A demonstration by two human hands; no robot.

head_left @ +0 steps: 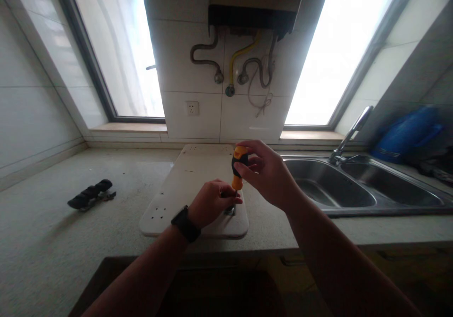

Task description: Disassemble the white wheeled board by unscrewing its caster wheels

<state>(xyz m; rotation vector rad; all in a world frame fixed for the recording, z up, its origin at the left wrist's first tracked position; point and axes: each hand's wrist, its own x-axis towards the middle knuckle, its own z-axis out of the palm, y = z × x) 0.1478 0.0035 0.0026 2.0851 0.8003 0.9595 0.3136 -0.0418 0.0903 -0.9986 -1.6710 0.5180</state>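
Note:
An orange and black screwdriver (239, 166) stands upright, shaft down, with the fingers of my right hand (267, 171) closed round its handle. Its tip meets a small dark metal part (230, 210) near the front right corner of a white board (191, 185). My left hand (212, 201), with a black watch on the wrist, is closed beside the shaft at that part; what its fingers pinch is mostly hidden. The board lies flat on the speckled counter (130, 175). Groups of small holes show at its other corners.
A black ridged object (90, 194) with metal bits lies on the counter at left. To the right is a double steel sink (329, 185) with a tap (354, 130) and a blue bag-like object (406, 133). Drawers sit below the counter's front edge.

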